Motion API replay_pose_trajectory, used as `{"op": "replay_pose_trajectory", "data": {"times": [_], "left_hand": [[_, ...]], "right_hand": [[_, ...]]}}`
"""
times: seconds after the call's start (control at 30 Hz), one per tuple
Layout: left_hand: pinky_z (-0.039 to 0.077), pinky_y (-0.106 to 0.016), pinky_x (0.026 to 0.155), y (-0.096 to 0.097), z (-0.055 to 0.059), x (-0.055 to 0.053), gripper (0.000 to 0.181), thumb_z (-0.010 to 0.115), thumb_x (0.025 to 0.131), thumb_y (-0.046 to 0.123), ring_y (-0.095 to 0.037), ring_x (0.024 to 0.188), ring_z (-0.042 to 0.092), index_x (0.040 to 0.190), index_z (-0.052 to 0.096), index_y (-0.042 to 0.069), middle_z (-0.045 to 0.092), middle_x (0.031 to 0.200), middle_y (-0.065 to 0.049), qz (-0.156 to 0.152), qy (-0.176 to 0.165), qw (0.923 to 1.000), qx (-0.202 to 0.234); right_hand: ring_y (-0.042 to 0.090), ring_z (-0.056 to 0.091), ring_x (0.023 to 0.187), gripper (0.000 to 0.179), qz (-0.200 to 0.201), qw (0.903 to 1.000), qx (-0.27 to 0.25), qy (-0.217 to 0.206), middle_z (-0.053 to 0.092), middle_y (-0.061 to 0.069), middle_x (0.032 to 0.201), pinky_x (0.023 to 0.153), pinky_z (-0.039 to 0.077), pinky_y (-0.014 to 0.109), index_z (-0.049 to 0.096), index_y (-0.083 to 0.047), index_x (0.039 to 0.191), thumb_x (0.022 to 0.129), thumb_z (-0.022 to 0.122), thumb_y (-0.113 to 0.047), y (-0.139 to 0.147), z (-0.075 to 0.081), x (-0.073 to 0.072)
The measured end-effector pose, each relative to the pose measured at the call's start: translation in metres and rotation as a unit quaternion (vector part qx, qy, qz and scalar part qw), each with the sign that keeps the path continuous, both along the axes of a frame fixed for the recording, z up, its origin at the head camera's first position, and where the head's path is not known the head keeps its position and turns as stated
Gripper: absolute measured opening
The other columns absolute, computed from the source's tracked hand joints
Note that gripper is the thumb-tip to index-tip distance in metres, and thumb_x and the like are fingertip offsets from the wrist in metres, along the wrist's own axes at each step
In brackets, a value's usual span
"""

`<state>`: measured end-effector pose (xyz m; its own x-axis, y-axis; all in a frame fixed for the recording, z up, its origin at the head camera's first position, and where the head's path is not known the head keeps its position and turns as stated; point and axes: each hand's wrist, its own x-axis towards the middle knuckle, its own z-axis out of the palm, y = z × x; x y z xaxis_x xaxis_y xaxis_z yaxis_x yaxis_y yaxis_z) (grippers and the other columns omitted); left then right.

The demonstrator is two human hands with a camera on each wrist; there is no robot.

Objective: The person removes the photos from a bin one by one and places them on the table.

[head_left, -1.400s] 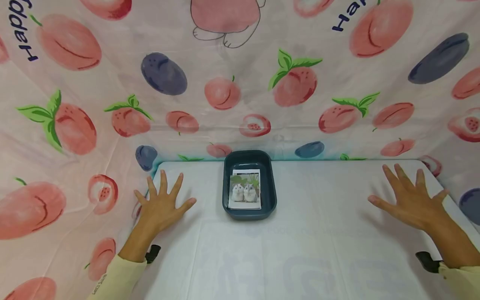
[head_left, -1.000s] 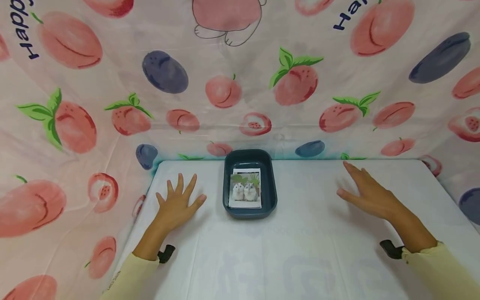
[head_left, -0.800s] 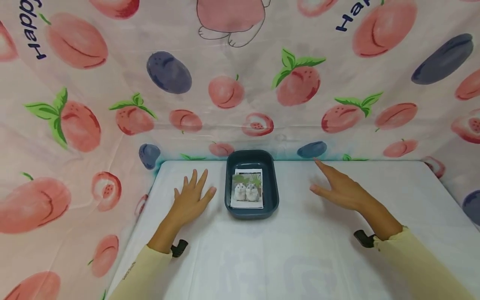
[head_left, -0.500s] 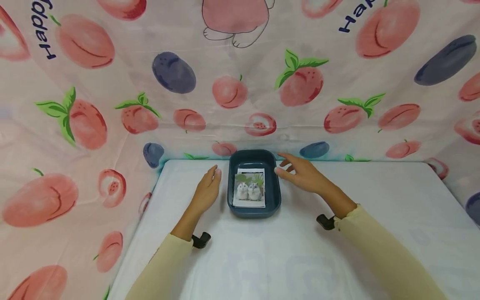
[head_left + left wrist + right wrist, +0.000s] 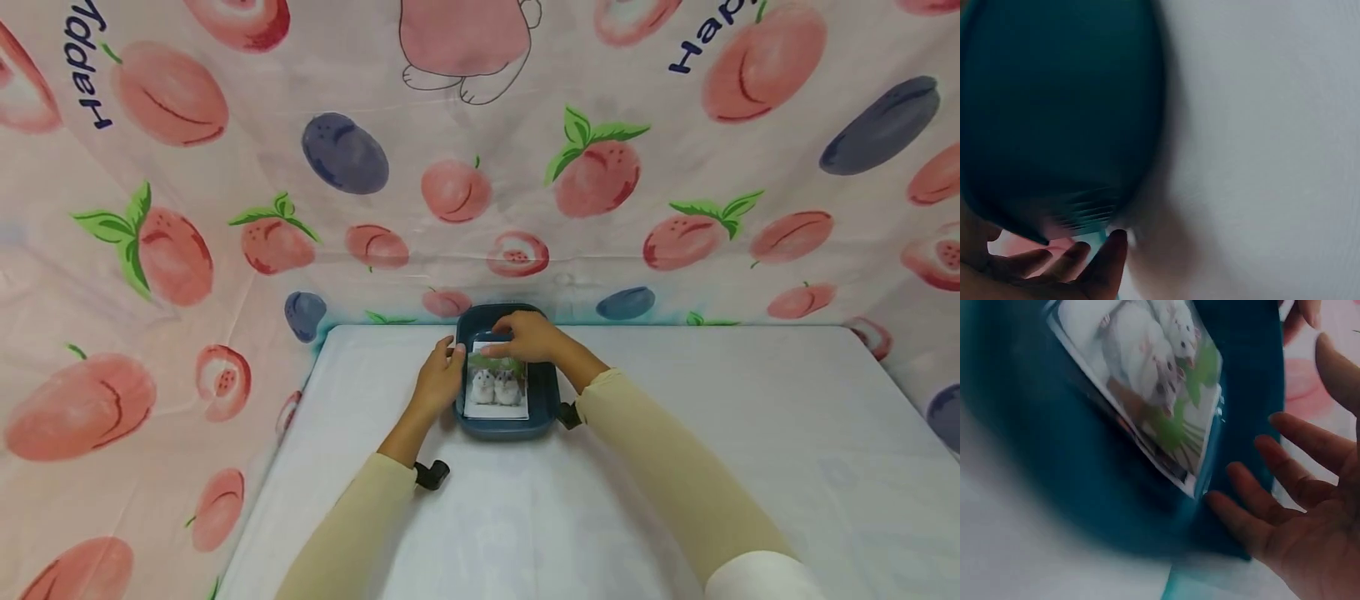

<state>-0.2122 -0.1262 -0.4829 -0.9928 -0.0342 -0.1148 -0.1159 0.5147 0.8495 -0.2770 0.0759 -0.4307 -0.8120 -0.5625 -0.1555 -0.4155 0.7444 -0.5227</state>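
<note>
A dark teal plastic bin [image 5: 504, 432] sits on the white-covered table by its back edge. Inside it lies a small stack of photo cards [image 5: 495, 390]; the top one pictures two hamsters against green leaves. My left hand [image 5: 437, 377] is at the bin's left side, thumb beside the rim and fingers outside; whether it touches the wall is unclear. Over the bin reaches my right hand [image 5: 532, 337], its fingers loosely bent above the upper part of the cards. In the right wrist view, the right fingers [image 5: 1316, 444] are spread apart, with nothing between them.
White cloth covers the table [image 5: 712, 442]. A fruit-printed curtain [image 5: 450, 108] rises at the back and along both sides. Each wrist carries a small black camera mount, such as the left one [image 5: 432, 475].
Both hands have moved inward from the table's sides. The left has come to the bin's left rim, and the right has passed over the right rim to above the cards. The bin stays put.
</note>
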Motion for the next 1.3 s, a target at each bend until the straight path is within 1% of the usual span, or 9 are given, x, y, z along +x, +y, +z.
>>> {"op": "replay_pose_trajectory", "data": {"times": [0.17, 0.37, 0.6, 0.77, 0.87, 1.0, 1.1, 1.2, 1.3], "left_hand": [[0.035, -0.055, 0.118, 0.002, -0.009, 0.000, 0.054, 0.039, 0.111, 0.036, -0.037, 0.142, 0.047, 0.157, 0.035, 0.008, 0.053, 0.151, -0.020, -0.005, 0.014, 0.9998, -0.011], [0.038, -0.054, 0.116, 0.008, -0.010, 0.001, 0.050, 0.038, 0.112, 0.032, -0.036, 0.140, 0.050, 0.155, 0.038, 0.008, 0.055, 0.148, -0.020, -0.001, 0.034, 0.9992, -0.020], [0.039, -0.054, 0.115, 0.011, -0.010, 0.002, 0.049, 0.037, 0.112, 0.030, -0.037, 0.137, 0.052, 0.155, 0.038, 0.005, 0.056, 0.145, -0.021, 0.006, 0.042, 0.9986, -0.032], [0.039, -0.054, 0.114, 0.011, -0.011, 0.000, 0.050, 0.038, 0.111, 0.029, -0.038, 0.134, 0.053, 0.154, 0.038, 0.003, 0.056, 0.142, -0.024, 0.009, 0.051, 0.9979, -0.038], [0.039, -0.054, 0.114, 0.009, -0.011, 0.000, 0.051, 0.038, 0.112, 0.030, -0.038, 0.134, 0.053, 0.155, 0.038, 0.003, 0.055, 0.142, -0.024, 0.011, 0.048, 0.9981, -0.037], [0.039, -0.055, 0.114, 0.008, -0.012, -0.001, 0.051, 0.036, 0.112, 0.031, -0.038, 0.135, 0.052, 0.156, 0.037, 0.004, 0.055, 0.142, -0.024, 0.011, 0.044, 0.9980, -0.044], [0.038, -0.055, 0.116, 0.008, -0.012, 0.000, 0.052, 0.036, 0.112, 0.032, -0.038, 0.136, 0.051, 0.156, 0.036, 0.005, 0.054, 0.143, -0.024, 0.012, 0.038, 0.9983, -0.043], [0.036, -0.054, 0.117, 0.008, -0.011, -0.001, 0.053, 0.035, 0.112, 0.033, -0.038, 0.137, 0.050, 0.157, 0.035, 0.005, 0.053, 0.145, -0.023, 0.014, 0.033, 0.9985, -0.040], [0.037, -0.053, 0.117, 0.008, -0.011, -0.002, 0.053, 0.035, 0.112, 0.033, -0.037, 0.137, 0.050, 0.157, 0.034, 0.005, 0.053, 0.145, -0.023, 0.016, 0.034, 0.9985, -0.039]], "right_hand": [[0.030, 0.058, 0.132, 0.059, -0.005, 0.9983, 0.042, -0.039, 0.066, 0.013, 0.138, 0.112, 0.045, 0.046, 0.063, -0.002, 0.137, 0.096, 0.069, -0.045, -0.015, -0.006, -0.004], [0.028, 0.063, 0.123, 0.049, -0.027, 0.9941, 0.094, -0.046, 0.071, 0.010, 0.129, 0.108, 0.049, 0.043, 0.071, -0.006, 0.128, 0.093, 0.075, -0.040, -0.025, -0.011, -0.005], [0.023, 0.067, 0.108, 0.032, -0.038, 0.9947, 0.084, -0.044, 0.076, 0.003, 0.111, 0.097, 0.055, 0.039, 0.079, -0.013, 0.112, 0.087, 0.082, -0.032, -0.023, -0.011, -0.005], [0.018, 0.067, 0.095, 0.016, -0.020, 0.9973, 0.062, -0.035, 0.076, -0.002, 0.096, 0.090, 0.055, 0.037, 0.080, -0.018, 0.096, 0.085, 0.085, -0.028, -0.020, -0.006, -0.001], [0.017, 0.064, 0.093, 0.015, -0.003, 0.9973, 0.044, -0.059, 0.075, -0.001, 0.102, 0.087, 0.052, 0.035, 0.079, -0.019, 0.100, 0.086, 0.083, -0.023, -0.017, -0.002, 0.001], [0.018, 0.065, 0.087, 0.028, 0.000, 0.9932, 0.024, -0.114, 0.067, 0.008, 0.129, 0.076, 0.058, 0.033, 0.077, -0.021, 0.117, 0.090, 0.077, -0.013, -0.010, 0.003, 0.008], [0.020, 0.069, 0.080, 0.037, -0.008, 0.9924, 0.010, -0.122, 0.060, 0.013, 0.141, 0.067, 0.061, 0.034, 0.075, -0.023, 0.124, 0.092, 0.073, -0.007, -0.002, 0.004, 0.014], [0.020, 0.070, 0.075, 0.040, -0.011, 0.9938, -0.019, -0.109, 0.063, 0.015, 0.134, 0.064, 0.061, 0.033, 0.071, -0.023, 0.130, 0.093, 0.072, -0.007, 0.010, 0.005, 0.017], [0.020, 0.069, 0.074, 0.040, -0.022, 0.9927, -0.066, -0.099, 0.069, 0.014, 0.109, 0.065, 0.061, 0.033, 0.067, -0.020, 0.135, 0.095, 0.071, -0.010, 0.027, 0.011, 0.018]]}}
